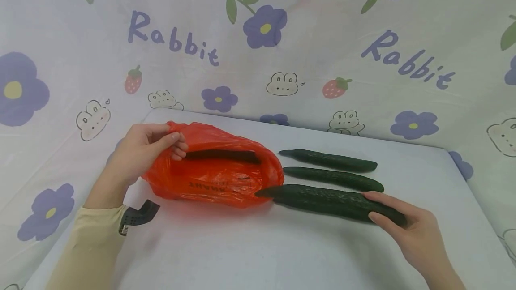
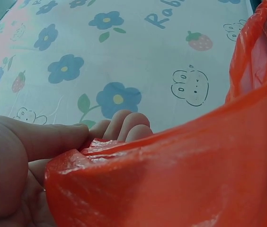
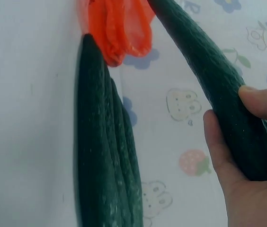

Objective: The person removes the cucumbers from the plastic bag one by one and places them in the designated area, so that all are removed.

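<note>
My left hand [image 1: 141, 155] pinches the rim of a red plastic bag [image 1: 217, 191] between thumb and fingers; the left wrist view shows the film [image 2: 171, 184] drawn taut from that grip. The bag lies with its mouth spread, and a dark cucumber [image 1: 221, 155] shows inside. My right hand [image 1: 415, 232] grips a dark green cucumber [image 1: 334, 197] by its thick end, thumb on one side and fingers on the other. Its thin tip points left and overlaps the bag's right edge in the head view. In the right wrist view this cucumber [image 3: 209, 71] is raised above the table.
Three more cucumbers [image 3: 93, 142] lie side by side on the white table [image 1: 250, 254], right of the bag. The nearest is mostly hidden behind the held one in the head view. A patterned cloth [image 1: 314, 26] with flowers and rabbits hangs behind the table.
</note>
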